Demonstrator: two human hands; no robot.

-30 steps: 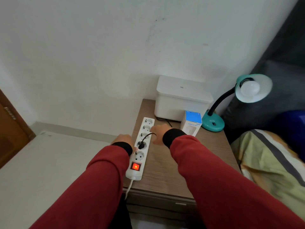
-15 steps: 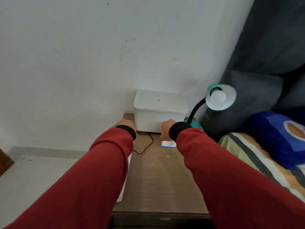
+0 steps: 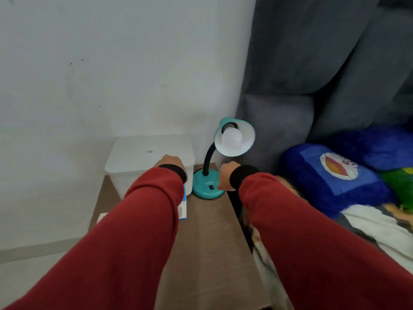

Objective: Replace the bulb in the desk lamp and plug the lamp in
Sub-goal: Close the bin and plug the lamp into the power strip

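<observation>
The teal desk lamp stands at the back right of the wooden bedside table [image 3: 207, 231]. Its round base [image 3: 206, 186] has a black switch, and a black gooseneck rises from it. A white bulb [image 3: 232, 138] sits in the shade [image 3: 244, 139], unlit and facing me. My left hand [image 3: 172, 163] is against the white box, left of the base, fingers hidden. My right hand [image 3: 225, 175] is just right of the base with curled fingers turned away from me. A blue and white bulb carton [image 3: 182, 209] shows beside my left sleeve. No plug or cord is in view.
A white lidded box [image 3: 134, 162] fills the table's back left, against the wall. A corner of the white power strip [image 3: 101, 218] shows at the table's left edge. A grey headboard [image 3: 290, 130], a blue cartoon pillow [image 3: 335, 175] and bedding lie right of the table.
My view has swung right, from the power strip to the lamp. My left hand left the strip for the white box. My right hand moved from the bulb carton to beside the lamp base.
</observation>
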